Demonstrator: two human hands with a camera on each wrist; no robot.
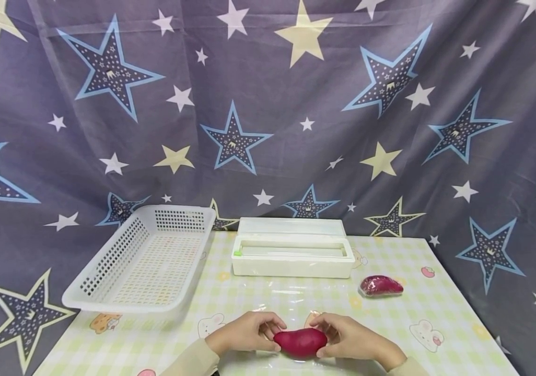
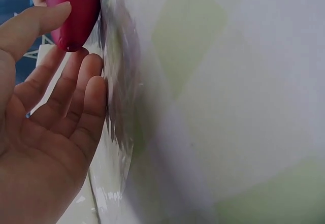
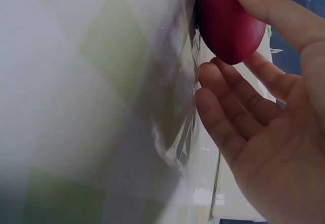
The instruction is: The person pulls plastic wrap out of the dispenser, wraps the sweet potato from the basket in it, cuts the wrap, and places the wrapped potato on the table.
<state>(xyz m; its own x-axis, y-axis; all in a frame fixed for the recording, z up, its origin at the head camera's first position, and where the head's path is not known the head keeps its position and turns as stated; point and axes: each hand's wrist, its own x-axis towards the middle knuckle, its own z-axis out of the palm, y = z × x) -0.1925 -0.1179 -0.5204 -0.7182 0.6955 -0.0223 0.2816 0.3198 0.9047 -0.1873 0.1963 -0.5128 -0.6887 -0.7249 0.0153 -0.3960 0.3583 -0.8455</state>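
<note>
A smooth purple-red sweet potato (image 1: pixel 300 342) lies crosswise at the near middle of the table, on a sheet of clear cling film (image 1: pixel 291 297). At its left end my left hand (image 1: pixel 252 332) holds it between thumb and fingers. The right end sits between the thumb and fingers of my right hand (image 1: pixel 350 337). Both wrist views show the thumb on one side of the sweet potato (image 2: pixel 76 13) and the fingertips on the other. Loose film (image 3: pixel 175 92) bunches beside the fingers of the right hand. Behind the hands stands a white cling film dispenser (image 1: pixel 291 267), lid raised.
Right of the dispenser lies another sweet potato (image 1: pixel 381 285) wrapped in film. A white perforated basket (image 1: pixel 131 307) stands at the left. The checked tablecloth (image 1: pixel 451 318) covers the table, and a starry curtain (image 1: pixel 268 78) hangs behind its far edge.
</note>
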